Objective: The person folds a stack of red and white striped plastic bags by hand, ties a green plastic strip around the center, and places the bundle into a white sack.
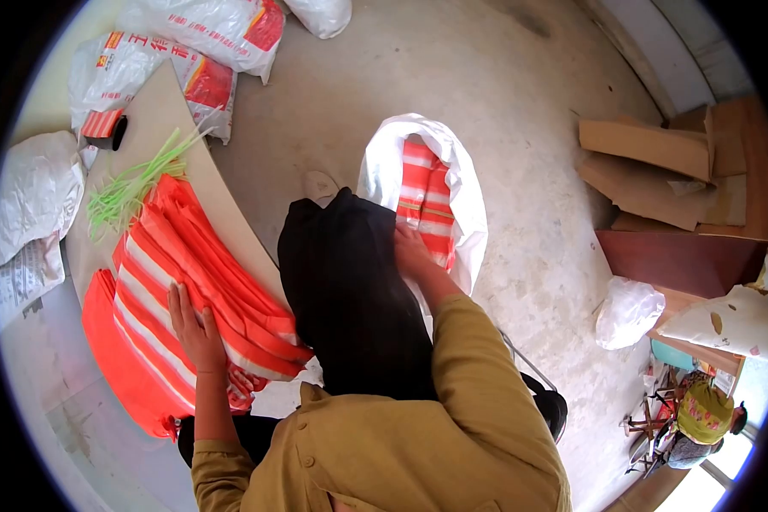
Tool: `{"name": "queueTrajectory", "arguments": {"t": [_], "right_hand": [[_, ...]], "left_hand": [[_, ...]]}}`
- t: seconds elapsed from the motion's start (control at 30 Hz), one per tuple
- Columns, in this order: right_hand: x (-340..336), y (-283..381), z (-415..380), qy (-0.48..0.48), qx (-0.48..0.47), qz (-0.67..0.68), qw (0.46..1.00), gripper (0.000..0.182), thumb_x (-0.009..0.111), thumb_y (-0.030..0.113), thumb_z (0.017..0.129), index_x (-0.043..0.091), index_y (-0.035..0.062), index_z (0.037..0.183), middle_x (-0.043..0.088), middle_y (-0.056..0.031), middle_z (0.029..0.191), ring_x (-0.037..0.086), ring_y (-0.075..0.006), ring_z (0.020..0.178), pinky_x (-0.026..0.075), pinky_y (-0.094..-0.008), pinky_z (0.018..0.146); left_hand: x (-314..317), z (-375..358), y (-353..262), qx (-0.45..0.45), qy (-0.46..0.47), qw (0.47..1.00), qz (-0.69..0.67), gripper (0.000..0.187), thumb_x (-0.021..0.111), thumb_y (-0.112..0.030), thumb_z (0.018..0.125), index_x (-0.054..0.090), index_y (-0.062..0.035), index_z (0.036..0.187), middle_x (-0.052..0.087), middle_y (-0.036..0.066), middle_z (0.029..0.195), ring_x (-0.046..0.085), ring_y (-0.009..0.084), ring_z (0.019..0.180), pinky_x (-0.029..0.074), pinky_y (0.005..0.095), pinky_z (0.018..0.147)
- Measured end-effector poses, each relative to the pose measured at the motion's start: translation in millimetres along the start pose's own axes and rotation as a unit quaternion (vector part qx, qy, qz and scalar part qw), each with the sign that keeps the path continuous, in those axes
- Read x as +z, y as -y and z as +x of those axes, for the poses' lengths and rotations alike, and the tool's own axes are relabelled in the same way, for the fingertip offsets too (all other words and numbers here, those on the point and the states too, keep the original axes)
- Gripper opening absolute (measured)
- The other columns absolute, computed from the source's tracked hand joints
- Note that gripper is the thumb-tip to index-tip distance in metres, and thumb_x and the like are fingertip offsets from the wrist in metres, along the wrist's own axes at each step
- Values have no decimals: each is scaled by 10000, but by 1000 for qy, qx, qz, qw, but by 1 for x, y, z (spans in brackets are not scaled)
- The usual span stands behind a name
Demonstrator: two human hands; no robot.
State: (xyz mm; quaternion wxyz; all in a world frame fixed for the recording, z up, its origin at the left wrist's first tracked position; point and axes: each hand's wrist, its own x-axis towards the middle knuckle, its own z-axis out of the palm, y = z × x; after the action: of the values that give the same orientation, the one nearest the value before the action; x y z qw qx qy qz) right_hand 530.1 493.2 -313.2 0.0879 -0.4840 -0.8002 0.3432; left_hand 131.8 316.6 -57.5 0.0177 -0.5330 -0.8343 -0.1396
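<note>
My left hand (pixel 198 331) lies flat, fingers apart, on a thick stack of red-and-white striped plastic bags or sheets (pixel 149 328). The stack spreads over the table on my left and overhangs toward my lap. My right hand (pixel 415 256) reaches to the near left side of an upright white sack (pixel 468 183), touching or just over the striped bundles inside it. Those red-and-white bundles (pixel 427 183) have a thin greenish band across them. The fingertips of my right hand are not clear, so any grip is hard to make out.
Pale green ties (pixel 136 192) lie behind the stack, near a small striped roll or bundle (pixel 104 128). Filled white printed sacks (pixel 154 77) stand at the back left. On the right are flattened cardboard boxes (pixel 648 171) and a clear plastic bag (pixel 630 312). My black-covered leg (pixel 350 290) sits between.
</note>
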Motion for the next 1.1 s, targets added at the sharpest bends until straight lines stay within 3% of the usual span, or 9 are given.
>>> {"name": "queueTrajectory", "arguments": {"t": [0.03, 0.13, 0.27, 0.3, 0.4, 0.7, 0.9, 1.0, 1.1], "right_hand": [[3, -4, 5, -15, 17, 59, 998, 379, 617, 80, 889, 692, 4, 1253, 541, -119, 1479, 447, -354, 1418, 369, -471, 1182], [-27, -5, 4, -84, -21, -100, 991, 408, 663, 79, 857, 668, 14, 1260, 591, -130, 1410, 509, -378, 1351, 420, -491, 1140], [-62, 17, 22, -103, -4, -179, 978, 415, 669, 95, 873, 648, 4, 1277, 349, -214, 1613, 261, -426, 1539, 239, -536, 1255], [-63, 15, 31, -41, 18, -181, 983, 455, 673, 114, 874, 630, -8, 1311, 207, -217, 1682, 124, -439, 1582, 144, -541, 1279], [-66, 17, 50, -4, 90, -171, 981, 558, 674, 129, 871, 572, -6, 1403, 212, -214, 1684, 115, -440, 1583, 130, -537, 1281], [-34, -2, 56, -37, 75, -245, 966, 541, 640, 150, 874, 592, -74, 1363, 292, -232, 1639, 119, -438, 1580, 142, -580, 1268], [6, -17, 7, -87, -50, -263, 960, 501, 643, 166, 860, 638, -16, 1326, 360, -230, 1595, 155, -444, 1573, 167, -620, 1253], [10, -17, 2, -109, -56, -208, 970, 491, 631, 147, 866, 634, 30, 1344, 380, -231, 1580, 143, -440, 1578, 152, -636, 1250], [-14, 11, 7, -43, -17, -150, 988, 520, 610, 117, 880, 589, 53, 1396, 393, -223, 1576, 130, -441, 1580, 135, -670, 1241]], "left_hand": [[-1, 0, -1, -8, 4, 1000, 0, 582, 511, -275, 1046, 405, -87, 1587, 356, 132, 1665, 319, 342, 1541, 270, 459, 1249], [-2, 0, -1, -5, 9, 1000, -8, 583, 516, -239, 1034, 405, -90, 1586, 349, 128, 1668, 313, 339, 1545, 265, 459, 1252], [-2, 0, -2, -18, 16, 1000, -10, 581, 520, -216, 1022, 416, -91, 1580, 342, 125, 1672, 304, 336, 1549, 263, 457, 1254], [-2, -1, 0, -20, 16, 1000, -9, 580, 520, -214, 1021, 418, -91, 1579, 341, 124, 1673, 304, 335, 1549, 263, 455, 1254], [-3, 0, -3, -22, 16, 1000, -13, 575, 516, -217, 1024, 420, -92, 1578, 337, 126, 1674, 305, 331, 1549, 264, 453, 1254], [-8, 1, -9, -9, 10, 999, -33, 565, 514, -244, 1035, 436, -69, 1567, 345, 130, 1669, 305, 336, 1547, 258, 454, 1252], [-4, 0, -4, -5, 7, 999, -35, 570, 516, -247, 1031, 436, -73, 1568, 349, 134, 1666, 311, 344, 1542, 261, 455, 1251], [-5, 0, -4, -2, 8, 999, -31, 570, 516, -242, 1027, 438, -75, 1567, 349, 136, 1665, 316, 345, 1540, 266, 456, 1249], [-7, 1, -7, -2, 9, 999, -31, 569, 515, -236, 1024, 441, -74, 1564, 349, 137, 1665, 318, 345, 1540, 268, 458, 1248]]}}
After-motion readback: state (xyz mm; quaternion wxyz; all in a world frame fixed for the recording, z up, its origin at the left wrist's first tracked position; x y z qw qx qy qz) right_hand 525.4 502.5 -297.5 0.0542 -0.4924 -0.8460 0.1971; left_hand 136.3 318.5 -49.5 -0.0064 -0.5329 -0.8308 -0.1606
